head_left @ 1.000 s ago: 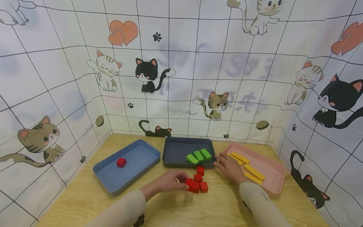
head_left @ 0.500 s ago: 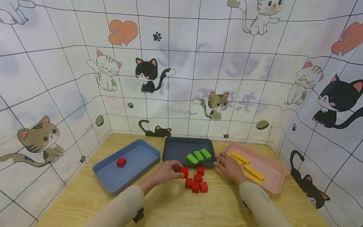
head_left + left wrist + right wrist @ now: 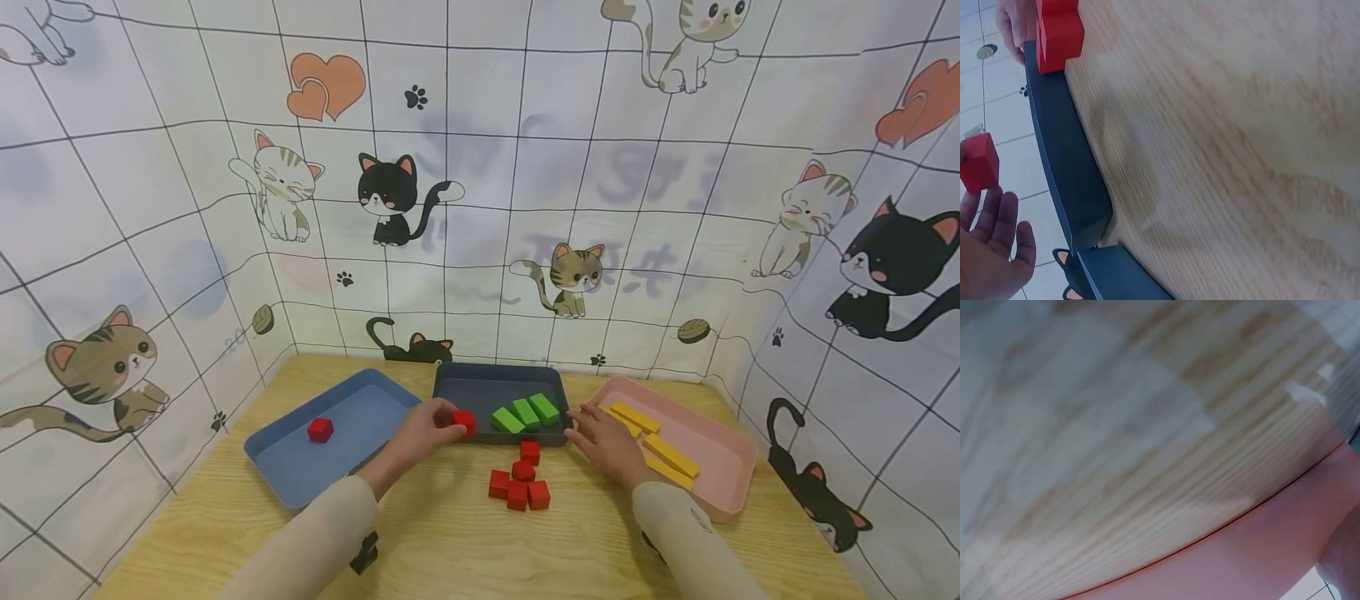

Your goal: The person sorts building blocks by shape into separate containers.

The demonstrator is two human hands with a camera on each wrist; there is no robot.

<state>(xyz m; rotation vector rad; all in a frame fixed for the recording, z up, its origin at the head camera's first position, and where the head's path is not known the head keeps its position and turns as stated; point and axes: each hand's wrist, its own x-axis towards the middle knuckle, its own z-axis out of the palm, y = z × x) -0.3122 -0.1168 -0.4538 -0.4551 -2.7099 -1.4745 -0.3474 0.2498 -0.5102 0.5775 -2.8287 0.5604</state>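
My left hand (image 3: 422, 435) pinches a red cube (image 3: 463, 422) between thumb and fingers, in front of the left part of the dark grey tray (image 3: 461, 382). In the left wrist view that cube (image 3: 980, 164) shows at the fingertips, off the table. My right hand (image 3: 606, 443) holds nothing, its fingers loosely extended at the dark tray's right end, beside the pink tray (image 3: 738, 467). Several red cubes (image 3: 517, 493) lie grouped on the table before the dark tray. Another red cube (image 3: 320, 430) lies in the blue tray (image 3: 285, 479).
Green blocks (image 3: 525, 412) lie in the right half of the dark tray. Yellow bars (image 3: 671, 454) fill part of the pink tray, partly hidden by my right hand. A cat-patterned cloth (image 3: 480, 208) stands behind and beside the wooden table (image 3: 450, 550).
My left hand took a red cube from the group and has lifted it back and to the left, toward the gap between blue and dark trays. My right hand has stayed put.
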